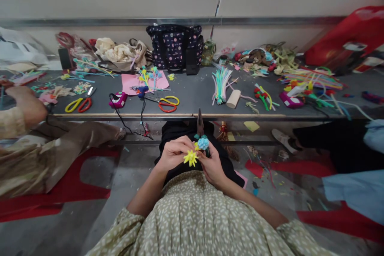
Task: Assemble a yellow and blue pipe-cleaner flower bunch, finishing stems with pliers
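Over my lap, my left hand [177,153] is closed, its fingertips pinched at a yellow fuzzy pipe-cleaner flower [190,158]. Close by, my right hand [213,165] curls around a pair of pliers [200,123], whose dark jaws point away from me toward the table edge. A light blue pipe-cleaner flower [203,144] sits between the two hands, beside the right fingers. Most of the pliers' handles and the flower stems are hidden by my fingers, so I cannot tell which hand carries the blue flower.
Ahead is a dark table [189,92] bearing scissors [168,103], a pink sheet [129,83] with pipe-cleaner flowers, a glue gun [142,91], a pipe-cleaner bundle [221,86] and a dotted bag [175,46]. People sit on both sides; one person's arm [25,106] shows at left.
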Tool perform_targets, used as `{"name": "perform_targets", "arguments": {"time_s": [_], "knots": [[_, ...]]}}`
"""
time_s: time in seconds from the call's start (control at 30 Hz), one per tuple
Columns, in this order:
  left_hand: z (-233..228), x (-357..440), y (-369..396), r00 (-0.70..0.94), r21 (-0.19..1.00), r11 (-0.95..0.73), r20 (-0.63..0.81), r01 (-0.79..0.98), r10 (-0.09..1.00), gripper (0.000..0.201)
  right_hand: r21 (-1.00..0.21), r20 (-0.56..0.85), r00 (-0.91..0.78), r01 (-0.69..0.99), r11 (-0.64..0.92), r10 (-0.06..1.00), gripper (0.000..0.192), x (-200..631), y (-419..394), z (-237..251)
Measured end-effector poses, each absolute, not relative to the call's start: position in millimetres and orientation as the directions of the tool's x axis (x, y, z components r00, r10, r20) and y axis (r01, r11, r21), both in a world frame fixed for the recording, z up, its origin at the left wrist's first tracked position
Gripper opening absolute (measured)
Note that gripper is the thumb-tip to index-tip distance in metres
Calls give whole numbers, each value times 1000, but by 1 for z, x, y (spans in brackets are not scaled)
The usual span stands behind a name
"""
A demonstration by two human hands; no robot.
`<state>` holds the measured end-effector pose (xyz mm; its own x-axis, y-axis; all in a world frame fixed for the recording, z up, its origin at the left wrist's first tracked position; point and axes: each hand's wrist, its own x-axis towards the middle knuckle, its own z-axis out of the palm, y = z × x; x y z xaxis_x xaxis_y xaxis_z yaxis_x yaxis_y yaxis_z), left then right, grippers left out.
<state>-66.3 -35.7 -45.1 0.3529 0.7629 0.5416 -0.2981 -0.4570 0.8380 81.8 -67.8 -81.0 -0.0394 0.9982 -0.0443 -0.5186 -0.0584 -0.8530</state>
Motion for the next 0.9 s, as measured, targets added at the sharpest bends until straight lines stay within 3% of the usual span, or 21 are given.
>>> {"name": "perform_targets", "arguments": {"time_s": [0.57,0.9], "knots": [[-44,-67,-36,385,846,-476,533,-239,754,11,-878,-63,-25,-475,-67,998,36,83,-67,-83],[-51,-77,-27,91,896,-384,411,-222,907,8,-860,-101,-34,-500,-104,994,22,91,-67,-65]]}}
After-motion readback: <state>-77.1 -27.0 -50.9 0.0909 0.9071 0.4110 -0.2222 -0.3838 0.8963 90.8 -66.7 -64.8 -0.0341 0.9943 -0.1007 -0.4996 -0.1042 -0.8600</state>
